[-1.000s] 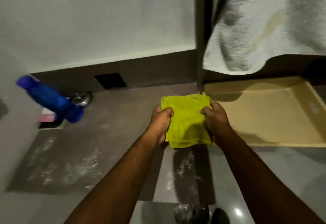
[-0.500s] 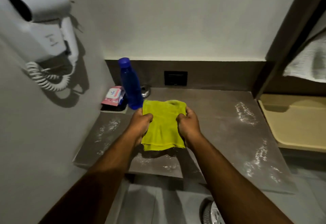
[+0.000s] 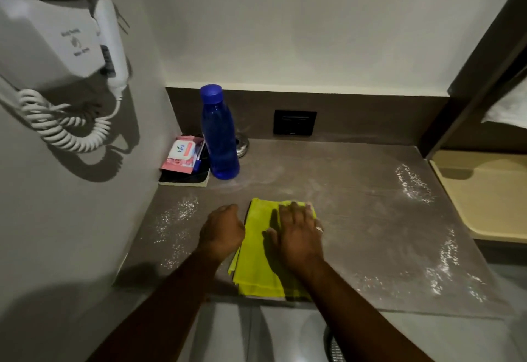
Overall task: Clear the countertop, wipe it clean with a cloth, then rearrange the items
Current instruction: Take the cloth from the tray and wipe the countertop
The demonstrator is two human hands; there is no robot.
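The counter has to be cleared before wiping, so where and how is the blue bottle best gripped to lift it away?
Probably around the mid-body of the blue bottle, just under its tapering shoulder, coming from the front right. It stands upright, the wipes pack crowds its left, and a metal object sits close behind. The left hand looks free; the right hand lies flat on the yellow cloth.

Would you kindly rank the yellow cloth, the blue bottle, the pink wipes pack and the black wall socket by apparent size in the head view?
1. yellow cloth, though it lies nearest the camera
2. blue bottle
3. pink wipes pack and black wall socket: too alike to rank
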